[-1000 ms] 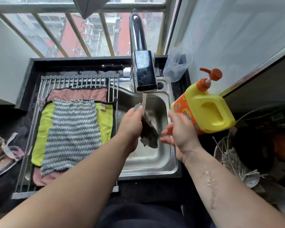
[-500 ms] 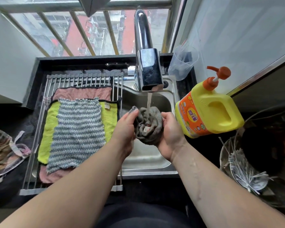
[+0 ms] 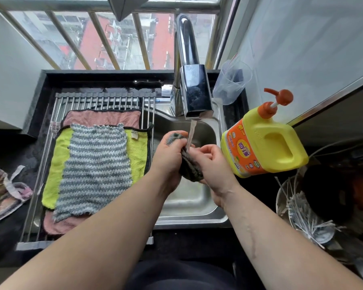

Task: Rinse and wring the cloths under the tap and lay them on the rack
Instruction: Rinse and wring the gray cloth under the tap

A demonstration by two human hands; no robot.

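A wet dark grey cloth (image 3: 190, 168) is bunched between my two hands over the steel sink (image 3: 189, 214). My left hand (image 3: 169, 158) grips its upper end, and my right hand (image 3: 213, 164) grips the lower part. Water runs from the chrome tap (image 3: 195, 91) onto the cloth and my fingers. On the roll-up rack (image 3: 101, 99) to the left lie a grey striped cloth (image 3: 94, 168), a yellow-green cloth (image 3: 57, 164) under it, and a pink cloth (image 3: 101, 118) at the bottom.
A yellow detergent jug with an orange pump (image 3: 266, 141) stands right of the sink. A clear plastic cup (image 3: 232, 82) sits behind it. A bowl of sticks (image 3: 302, 214) is at the right. A plastic bag (image 3: 2, 193) lies at the left.
The cloth went from hanging under the stream, to a ball between both palms, to a tighter bunch gripped by both hands. The view shifted slightly.
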